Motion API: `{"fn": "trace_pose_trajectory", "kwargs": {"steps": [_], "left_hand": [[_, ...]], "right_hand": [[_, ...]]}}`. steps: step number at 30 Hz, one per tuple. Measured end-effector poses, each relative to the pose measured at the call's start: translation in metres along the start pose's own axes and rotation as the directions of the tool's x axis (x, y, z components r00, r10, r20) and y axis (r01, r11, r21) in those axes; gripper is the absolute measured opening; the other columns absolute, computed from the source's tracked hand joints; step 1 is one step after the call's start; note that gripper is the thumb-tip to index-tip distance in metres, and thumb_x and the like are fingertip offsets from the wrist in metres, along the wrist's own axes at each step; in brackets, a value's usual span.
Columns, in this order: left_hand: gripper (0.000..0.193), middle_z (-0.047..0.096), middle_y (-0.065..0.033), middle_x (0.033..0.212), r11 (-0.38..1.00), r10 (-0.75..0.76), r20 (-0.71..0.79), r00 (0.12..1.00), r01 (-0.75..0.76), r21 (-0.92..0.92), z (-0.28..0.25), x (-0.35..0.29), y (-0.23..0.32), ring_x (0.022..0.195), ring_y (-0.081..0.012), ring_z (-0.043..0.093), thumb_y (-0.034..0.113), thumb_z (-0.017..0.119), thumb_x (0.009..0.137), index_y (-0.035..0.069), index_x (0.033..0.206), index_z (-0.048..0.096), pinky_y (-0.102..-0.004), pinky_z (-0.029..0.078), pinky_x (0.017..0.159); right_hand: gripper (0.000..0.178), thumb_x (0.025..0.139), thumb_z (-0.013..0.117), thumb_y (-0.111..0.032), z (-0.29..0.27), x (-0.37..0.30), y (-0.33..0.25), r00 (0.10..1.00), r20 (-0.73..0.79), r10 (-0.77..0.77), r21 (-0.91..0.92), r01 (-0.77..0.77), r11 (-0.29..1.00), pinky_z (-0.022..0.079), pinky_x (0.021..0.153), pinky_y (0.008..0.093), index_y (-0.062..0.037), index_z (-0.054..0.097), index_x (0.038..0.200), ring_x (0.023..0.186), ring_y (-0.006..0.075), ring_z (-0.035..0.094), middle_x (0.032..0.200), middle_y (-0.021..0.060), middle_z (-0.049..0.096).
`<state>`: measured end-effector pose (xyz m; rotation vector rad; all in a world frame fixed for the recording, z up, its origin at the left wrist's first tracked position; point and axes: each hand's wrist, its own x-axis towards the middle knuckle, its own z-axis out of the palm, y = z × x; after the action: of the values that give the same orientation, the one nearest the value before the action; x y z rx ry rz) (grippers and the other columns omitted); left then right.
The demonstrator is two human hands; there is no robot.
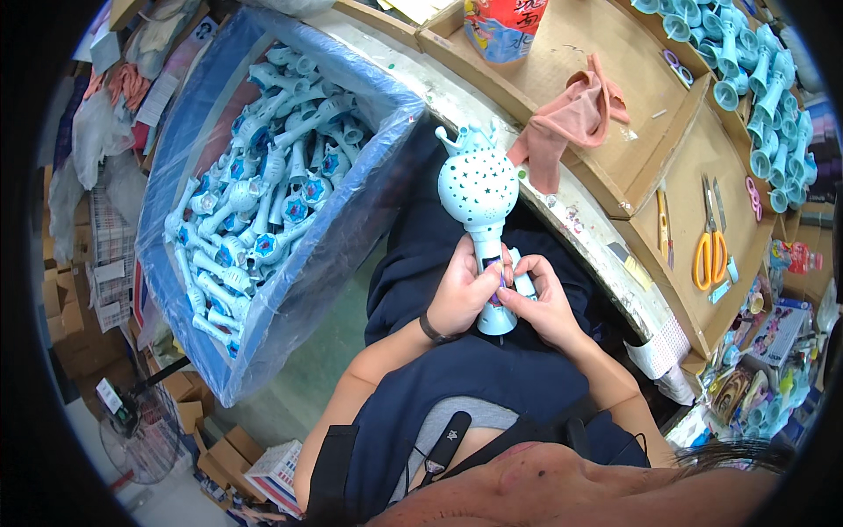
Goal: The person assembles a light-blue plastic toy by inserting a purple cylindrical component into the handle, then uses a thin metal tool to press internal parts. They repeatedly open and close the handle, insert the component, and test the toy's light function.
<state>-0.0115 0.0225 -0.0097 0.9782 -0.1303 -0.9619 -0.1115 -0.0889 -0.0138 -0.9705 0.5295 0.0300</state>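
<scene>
A light blue toy wand (479, 189) stands over my lap, its round head dotted with star-shaped holes and topped by a crown. My left hand (461, 285) is closed around its handle, thumb on the front. There the handle has an open recess (492, 263) with something dark and purple in it, partly covered by my thumbs. My right hand (546, 306) is closed at the handle's right side, thumb and finger pressed against the recess. A small light blue plastic piece (525, 286), shaped like a cover, is held in its fingers.
On my left, a blue bin (303, 342) lined with clear plastic holds many similar wand parts. To the right runs a workbench with cardboard trays (676, 290), a pink cloth (571, 114), orange-handled scissors (709, 255), a cutter (663, 224) and a red tub (505, 31). Light blue parts (773, 97) are piled beyond.
</scene>
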Motion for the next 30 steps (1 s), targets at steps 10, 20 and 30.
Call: {"fn": "trace_pose_trajectory", "kwargs": {"steps": [10, 20, 30], "left_hand": [[0.047, 0.052, -0.0053, 0.091, 0.999, -0.043, 0.018, 0.999, 0.043, -0.015, 0.001, 0.000, 0.003, 0.078, -0.0117, 0.054, 0.004, 0.051, 0.089, 0.002, 0.132, 0.031, -0.0249, 0.045, 0.069], [0.049, 0.052, -0.0070, 0.093, 0.989, -0.124, 0.091, 0.988, 0.130, -0.067, -0.002, -0.003, 0.001, 0.080, -0.0144, 0.055, 0.004, 0.052, 0.089, 0.002, 0.133, 0.029, -0.0298, 0.046, 0.075], [0.031, 0.052, -0.0072, 0.096, 0.999, -0.053, 0.134, 0.990, 0.051, 0.014, -0.004, -0.007, -0.002, 0.081, -0.0148, 0.055, 0.006, 0.050, 0.091, 0.002, 0.119, 0.037, -0.0281, 0.046, 0.075]], "right_hand": [[0.037, 0.083, 0.064, 0.001, -0.010, -0.007, -0.003, 0.999, 0.032, 0.040, 0.159, -0.044, 0.986, 0.044, 0.084, 0.0245, -0.0054, 0.043, 0.113, 0.095, 0.0091, 0.052, 0.106, 0.0033, 0.051], [0.041, 0.092, 0.051, -0.003, -0.036, -0.029, -0.032, 0.973, 0.027, -0.229, -0.092, 0.230, 0.969, 0.051, 0.079, 0.0299, 0.0021, 0.042, 0.131, 0.087, 0.0152, 0.058, 0.117, 0.0132, 0.050], [0.025, 0.087, 0.061, -0.011, -0.032, -0.035, -0.037, 0.661, 0.324, -0.677, -0.714, 0.640, 0.283, 0.051, 0.058, 0.0302, 0.0043, 0.061, 0.107, 0.067, 0.0245, 0.063, 0.081, 0.0135, 0.064]]}}
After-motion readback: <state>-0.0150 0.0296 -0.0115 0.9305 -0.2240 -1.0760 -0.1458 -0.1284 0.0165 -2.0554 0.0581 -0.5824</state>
